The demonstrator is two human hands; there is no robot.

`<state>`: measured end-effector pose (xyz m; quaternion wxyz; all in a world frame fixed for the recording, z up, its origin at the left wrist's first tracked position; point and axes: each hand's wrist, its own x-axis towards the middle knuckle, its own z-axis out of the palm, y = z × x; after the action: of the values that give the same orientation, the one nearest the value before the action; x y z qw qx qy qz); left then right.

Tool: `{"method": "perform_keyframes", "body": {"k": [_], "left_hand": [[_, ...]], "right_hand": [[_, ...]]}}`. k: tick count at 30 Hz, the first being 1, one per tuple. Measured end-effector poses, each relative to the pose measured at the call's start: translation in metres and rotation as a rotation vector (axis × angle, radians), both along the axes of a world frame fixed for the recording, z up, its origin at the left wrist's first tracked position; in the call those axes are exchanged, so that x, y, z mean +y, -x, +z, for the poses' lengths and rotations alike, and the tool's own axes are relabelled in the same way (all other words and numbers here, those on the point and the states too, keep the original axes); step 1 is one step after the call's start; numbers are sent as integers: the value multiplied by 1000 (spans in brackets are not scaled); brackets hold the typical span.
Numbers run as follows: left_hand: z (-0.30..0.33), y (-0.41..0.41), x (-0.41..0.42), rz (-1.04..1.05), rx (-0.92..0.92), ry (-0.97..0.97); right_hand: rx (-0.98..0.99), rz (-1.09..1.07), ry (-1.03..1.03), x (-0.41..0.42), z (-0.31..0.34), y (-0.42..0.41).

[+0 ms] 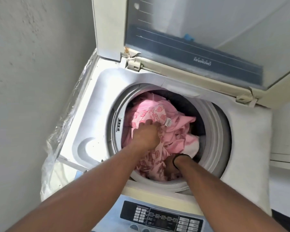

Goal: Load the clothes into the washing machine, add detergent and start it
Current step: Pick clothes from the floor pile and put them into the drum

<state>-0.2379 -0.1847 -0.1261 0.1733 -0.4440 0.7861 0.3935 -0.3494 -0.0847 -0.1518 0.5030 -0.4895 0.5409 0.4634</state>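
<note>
A white top-loading washing machine stands open, its lid raised at the back. Pink patterned clothes fill the drum, with a bit of white cloth at the right. My left hand is inside the drum, fingers curled into the pink fabric near a small white label. My right hand, with a black band at the wrist, is buried in the clothes at the drum's near edge; its fingers are hidden by fabric.
The control panel with buttons lies at the near edge of the machine. A grey wall stands close on the left, with clear plastic sheeting between it and the machine. A white surface is at the right.
</note>
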Motion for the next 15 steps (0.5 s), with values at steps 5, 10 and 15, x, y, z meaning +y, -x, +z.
{"method": "perform_keyframes", "body": {"k": [5, 10, 15], "left_hand": [[-19, 0, 6, -100, -150, -172], [-17, -2, 4, -55, -141, -150], [-9, -6, 5, -31, -53, -68]], "right_hand": [[54, -148, 502, -14, 16, -12], [-40, -202, 793, -13, 5, -10], [-101, -512, 511, 18, 31, -3]]}}
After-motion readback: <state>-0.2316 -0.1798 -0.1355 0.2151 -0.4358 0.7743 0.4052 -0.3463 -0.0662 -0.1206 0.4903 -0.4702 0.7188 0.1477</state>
